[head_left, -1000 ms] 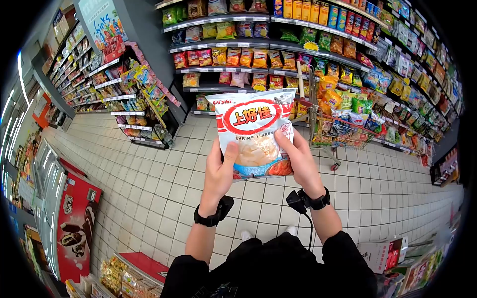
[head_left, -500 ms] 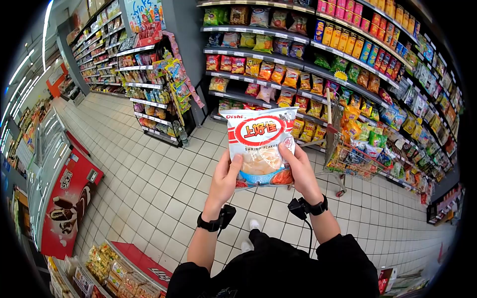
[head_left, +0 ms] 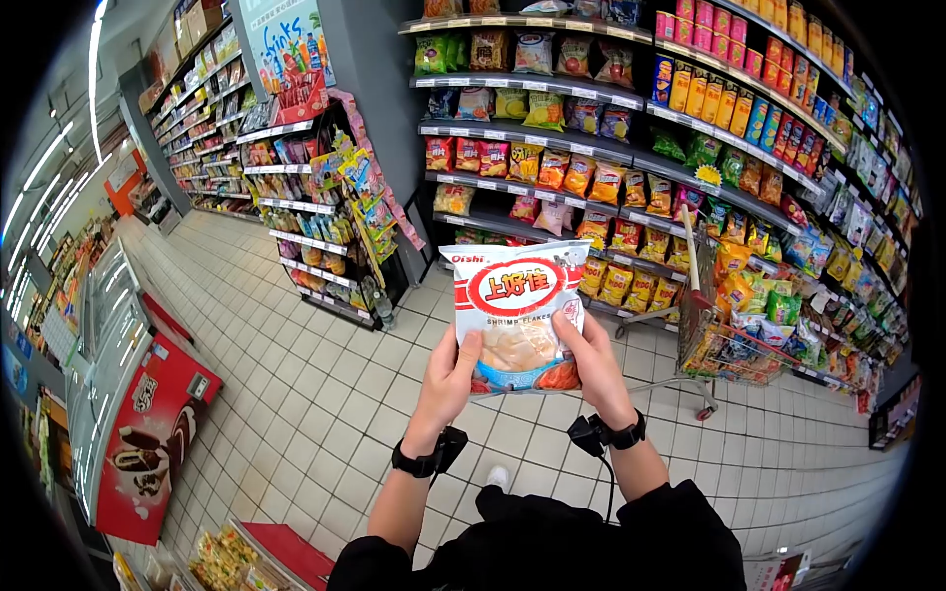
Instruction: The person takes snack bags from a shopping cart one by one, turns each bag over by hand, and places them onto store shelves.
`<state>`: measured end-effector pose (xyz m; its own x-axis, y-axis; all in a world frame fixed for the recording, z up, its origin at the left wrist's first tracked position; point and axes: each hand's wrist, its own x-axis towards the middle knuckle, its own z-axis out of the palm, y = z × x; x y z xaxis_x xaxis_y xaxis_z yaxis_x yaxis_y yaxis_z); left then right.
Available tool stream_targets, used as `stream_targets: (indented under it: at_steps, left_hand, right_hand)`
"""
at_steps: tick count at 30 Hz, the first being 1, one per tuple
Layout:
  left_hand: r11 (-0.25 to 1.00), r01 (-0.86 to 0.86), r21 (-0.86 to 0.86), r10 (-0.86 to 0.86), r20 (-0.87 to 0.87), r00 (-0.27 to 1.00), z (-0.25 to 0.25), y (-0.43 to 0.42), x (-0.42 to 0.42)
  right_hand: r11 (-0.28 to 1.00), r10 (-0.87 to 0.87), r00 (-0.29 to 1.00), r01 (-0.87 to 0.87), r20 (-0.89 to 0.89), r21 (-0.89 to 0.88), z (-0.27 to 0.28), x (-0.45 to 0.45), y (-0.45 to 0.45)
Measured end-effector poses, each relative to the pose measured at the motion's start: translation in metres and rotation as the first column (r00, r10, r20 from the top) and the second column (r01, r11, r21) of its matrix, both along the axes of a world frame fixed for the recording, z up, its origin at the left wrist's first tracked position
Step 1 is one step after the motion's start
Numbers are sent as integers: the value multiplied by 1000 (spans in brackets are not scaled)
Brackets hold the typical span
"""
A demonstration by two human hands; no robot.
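Observation:
A white Oishi shrimp flakes bag is held upright in front of me, its printed front facing me. My left hand grips its lower left edge, thumb on the front. On the lower right edge, my right hand grips it in the same way, thumb over the print. The fingers behind the bag are hidden. Both wrists wear black straps with small black devices, and a cable hangs from the right one.
Snack shelves stand ahead and run to the right. A shopping cart full of snack bags is at the right. A narrower display rack stands ahead left, and a red freezer is at the left. Packaged goods sit at the lower left.
The view has turned and the shelves and cart now appear further right. The bag sits lower in view, still between both hands. My feet have shifted, with one shoe visible now.

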<state>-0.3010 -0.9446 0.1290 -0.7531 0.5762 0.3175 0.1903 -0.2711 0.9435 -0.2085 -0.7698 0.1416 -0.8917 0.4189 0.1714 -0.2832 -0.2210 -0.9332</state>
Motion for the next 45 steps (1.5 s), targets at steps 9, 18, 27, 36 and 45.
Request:
stream_targets:
  at_steps: [9,18,27,36,45]
  left_hand:
    - [998,59,-19,-58,13,998,22,35,-182]
    - [993,114,12,-114,55,992,16,54,-263]
    - [952,285,114,-291,39,956,61,52,-377]
    - [915,402,38,-399,-63,915,88,65,-499]
    - [910,408,72,-398,-127,909,77,82,-506]
  right_hand:
    - [1000,-21,1000,21,1,-8,21,-167,32]
    - [992,-108,991,103,79,71,25,-224,52]
    - [970,-221,975,220,3,101,53,-309,29]
    - [902,-432,902,432,-11,18,77,-400,37]
    - [875,-484,874,484,-44,-13,67,-399,38]
